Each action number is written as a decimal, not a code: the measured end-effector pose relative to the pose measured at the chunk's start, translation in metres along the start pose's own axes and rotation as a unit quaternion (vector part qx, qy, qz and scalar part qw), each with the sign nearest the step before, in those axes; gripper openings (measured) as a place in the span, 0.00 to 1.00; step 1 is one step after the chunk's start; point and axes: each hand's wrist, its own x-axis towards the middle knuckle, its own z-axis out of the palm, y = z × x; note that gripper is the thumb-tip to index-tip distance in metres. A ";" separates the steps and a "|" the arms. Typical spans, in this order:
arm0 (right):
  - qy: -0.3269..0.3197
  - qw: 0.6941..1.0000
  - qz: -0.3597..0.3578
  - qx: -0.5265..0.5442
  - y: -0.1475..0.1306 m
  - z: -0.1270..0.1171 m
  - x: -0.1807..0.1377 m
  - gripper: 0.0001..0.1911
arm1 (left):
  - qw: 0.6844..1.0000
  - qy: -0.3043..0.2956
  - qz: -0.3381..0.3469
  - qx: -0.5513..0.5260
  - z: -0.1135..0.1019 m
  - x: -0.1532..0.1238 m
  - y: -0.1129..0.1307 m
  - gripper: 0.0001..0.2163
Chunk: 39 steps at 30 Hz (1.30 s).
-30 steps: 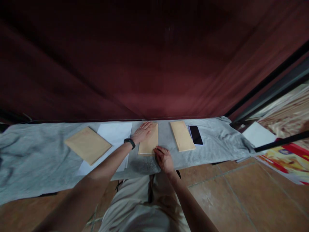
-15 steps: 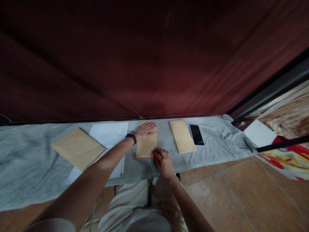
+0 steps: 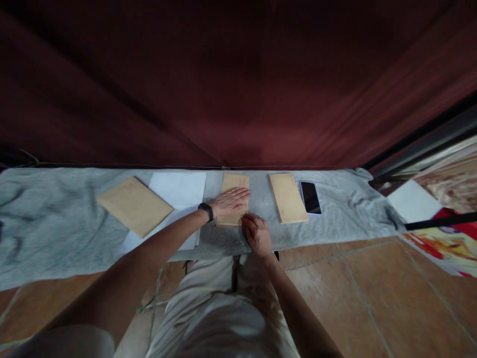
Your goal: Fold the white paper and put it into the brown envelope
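A narrow brown envelope [image 3: 234, 185] lies upright on a grey cloth [image 3: 55, 219] in front of me. My left hand [image 3: 233, 202], with a black band at the wrist, lies flat across the envelope's lower half, fingers stretched out. My right hand [image 3: 256, 232] is curled at the envelope's near right corner, fingertips pressed to its edge; what they pinch is too small to make out. A second narrow brown envelope [image 3: 287, 197] lies just to the right, untouched.
A wider brown envelope [image 3: 134, 206] rests at the left, partly over white paper sheets [image 3: 179, 191]. A dark phone [image 3: 310, 197] lies right of the envelopes. A dark red curtain hangs behind. White paper [image 3: 412, 201] and a colourful print [image 3: 443, 246] lie at far right on the tiled floor.
My left hand has slid down the middle envelope from its top toward its lower half. My right hand stays at the near corner. The camera view shifted slightly.
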 end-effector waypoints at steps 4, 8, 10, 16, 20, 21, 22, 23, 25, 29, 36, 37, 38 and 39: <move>0.007 1.000 0.000 -0.003 0.000 0.001 -0.001 0.17 | 1.000 -0.005 0.017 -0.015 0.004 -0.017 0.014 0.25; 0.008 1.000 0.002 -0.008 0.002 0.002 -0.002 0.17 | 0.999 -0.020 0.031 -0.016 0.006 -0.033 0.029 0.25; 0.009 1.000 0.003 -0.008 0.002 0.003 -0.002 0.17 | 0.999 -0.021 0.029 -0.017 0.006 -0.040 0.038 0.24; 0.008 1.000 0.007 -0.010 0.002 0.003 -0.003 0.15 | 0.998 -0.026 0.034 -0.037 0.004 -0.068 0.059 0.26; 0.012 1.000 0.001 -0.012 0.002 0.003 -0.003 0.15 | 0.998 -0.031 0.039 -0.041 0.005 -0.086 0.069 0.28; 0.013 1.000 0.001 -0.016 0.002 0.003 -0.003 0.15 | 0.998 -0.031 0.040 -0.040 0.006 -0.090 0.071 0.28; 0.013 1.000 0.001 -0.020 0.002 0.003 -0.003 0.15 | 0.998 -0.030 0.041 -0.040 0.008 -0.094 0.073 0.29; 0.013 1.000 0.002 -0.023 0.002 0.003 -0.004 0.15 | 0.998 -0.029 0.044 -0.039 0.010 -0.097 0.074 0.29; 0.012 1.000 0.004 -0.026 0.003 0.004 -0.004 0.16 | 0.998 -0.023 0.045 -0.039 0.014 -0.103 0.076 0.29; 0.019 1.000 0.015 -0.007 0.007 0.006 -0.004 0.16 | 0.999 -0.009 0.037 -0.037 0.016 -0.109 0.081 0.28; 0.005 1.000 0.003 0.005 0.020 0.007 0.038 0.22 | 0.999 0.012 0.024 -0.038 0.006 -0.109 0.091 0.27; -0.003 1.000 -0.007 -0.007 0.021 0.008 0.049 0.23 | 0.999 0.015 0.025 -0.038 0.005 -0.110 0.092 0.27; -0.012 1.000 -0.015 -0.022 0.022 0.009 0.059 0.24 | 0.999 0.019 0.025 -0.039 0.005 -0.110 0.092 0.27; -0.019 0.999 -0.022 -0.037 0.024 0.011 0.070 0.25 | 0.999 0.022 0.024 -0.038 0.005 -0.111 0.093 0.27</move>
